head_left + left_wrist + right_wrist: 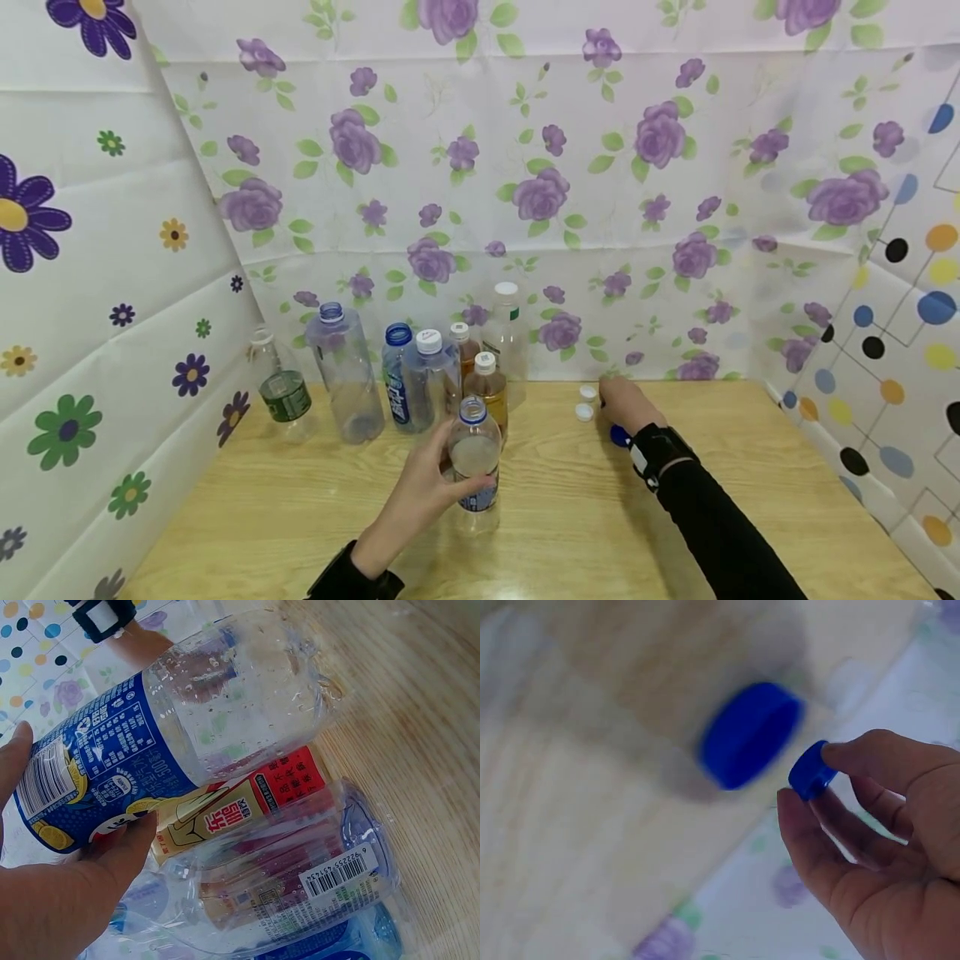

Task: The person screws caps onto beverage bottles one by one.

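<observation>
My left hand (431,479) grips a clear plastic bottle (476,446) with a blue label (97,761) around its middle. Its mouth has no cap, and the bottle stands upright at the front of the bottle group. Farther right, my right hand (626,404) pinches a small blue bottle cap (812,771) between thumb and fingertip, best seen in the right wrist view. Beside that hand lies a larger blue cap (751,736) on the table. Two white caps (584,412) rest just left of the right hand.
Several bottles stand behind the left hand: a large clear one (345,375), a blue-labelled one (396,383), an amber one (486,387), a tall white-capped one (510,333) and a green-labelled one (285,396). Floral cloth (600,208) walls the back of the wooden table (555,533).
</observation>
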`<state>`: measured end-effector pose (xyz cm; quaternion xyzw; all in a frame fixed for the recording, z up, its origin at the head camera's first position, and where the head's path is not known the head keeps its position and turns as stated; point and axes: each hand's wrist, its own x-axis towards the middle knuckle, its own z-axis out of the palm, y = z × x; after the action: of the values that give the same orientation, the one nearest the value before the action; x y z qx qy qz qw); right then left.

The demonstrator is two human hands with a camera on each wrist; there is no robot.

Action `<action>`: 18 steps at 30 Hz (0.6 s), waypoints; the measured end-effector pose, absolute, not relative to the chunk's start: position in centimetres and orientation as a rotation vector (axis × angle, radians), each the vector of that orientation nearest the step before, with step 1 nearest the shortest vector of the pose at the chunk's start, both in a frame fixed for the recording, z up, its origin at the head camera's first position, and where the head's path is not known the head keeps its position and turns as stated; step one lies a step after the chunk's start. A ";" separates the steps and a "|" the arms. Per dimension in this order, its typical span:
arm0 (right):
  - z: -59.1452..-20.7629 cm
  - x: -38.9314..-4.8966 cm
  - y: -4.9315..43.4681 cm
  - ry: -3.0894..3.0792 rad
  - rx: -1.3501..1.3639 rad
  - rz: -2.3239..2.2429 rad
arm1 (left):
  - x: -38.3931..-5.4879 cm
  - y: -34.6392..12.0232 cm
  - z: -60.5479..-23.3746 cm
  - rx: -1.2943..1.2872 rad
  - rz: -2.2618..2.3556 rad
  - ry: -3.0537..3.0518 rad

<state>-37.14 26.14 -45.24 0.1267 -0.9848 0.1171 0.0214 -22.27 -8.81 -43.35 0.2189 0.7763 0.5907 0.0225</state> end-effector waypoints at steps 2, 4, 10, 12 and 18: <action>-44.2 -36.6 25.4 -3.001 0.416 0.380 | -22.2 -8.8 -43.3 0.681 1.817 2.419; -42.9 -35.9 24.4 -2.950 0.439 0.428 | -22.2 -8.8 -43.3 0.688 1.810 2.431; -38.8 -32.9 20.6 -2.789 0.554 0.440 | -22.2 -8.7 -43.1 0.680 1.812 2.437; -37.8 -31.7 19.4 -2.715 0.597 0.433 | -22.2 -8.7 -43.0 0.680 1.818 2.435; -35.8 -28.2 16.6 -2.473 0.735 0.446 | -22.1 -8.7 -42.9 0.690 1.819 2.442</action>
<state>-28.24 16.62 -35.81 0.2712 -0.9123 0.1647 0.2588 -22.08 -8.69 -42.93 0.2210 0.7822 0.5824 0.0097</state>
